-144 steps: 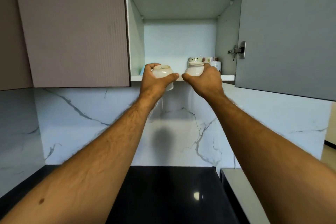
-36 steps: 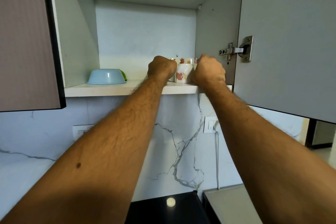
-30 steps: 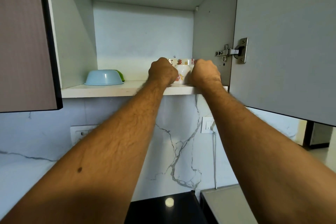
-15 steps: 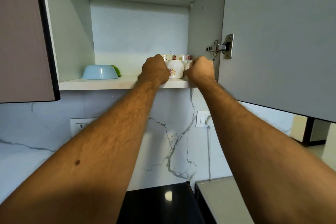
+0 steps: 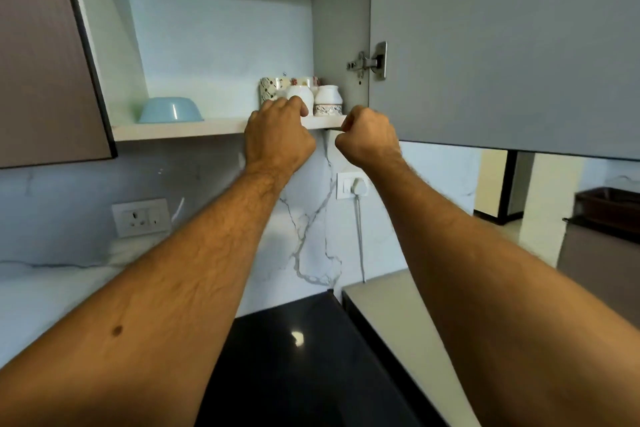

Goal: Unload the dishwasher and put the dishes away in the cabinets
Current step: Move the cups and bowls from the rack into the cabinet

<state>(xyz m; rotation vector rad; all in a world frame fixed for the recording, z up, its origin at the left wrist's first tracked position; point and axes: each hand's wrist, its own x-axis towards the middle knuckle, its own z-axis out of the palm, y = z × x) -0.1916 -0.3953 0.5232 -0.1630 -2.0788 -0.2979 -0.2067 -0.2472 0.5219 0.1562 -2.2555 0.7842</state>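
Observation:
Two white cups stand upside down at the right end of the open cabinet's lower shelf (image 5: 207,126): one cup (image 5: 300,95) on the left, the other cup (image 5: 328,100) with a patterned band on the right. Patterned mugs (image 5: 273,85) stand behind them. My left hand (image 5: 277,139) is curled at the shelf's front edge, its fingertips just in front of the left cup's base and not wrapped round it. My right hand (image 5: 369,137) is a closed fist just below the shelf edge, off the cups and holding nothing.
A light blue bowl (image 5: 170,110) lies upside down at the shelf's left. The grey cabinet door (image 5: 502,45) hangs open to my right, and a brown door (image 5: 45,52) is at my left. Below are a marble backsplash with sockets (image 5: 141,217), a plug (image 5: 356,185) and a black countertop (image 5: 294,357).
Both hands have come back off the cups on the shelf. The right hand has dropped below the shelf edge. Both cups now stand uncovered on the shelf.

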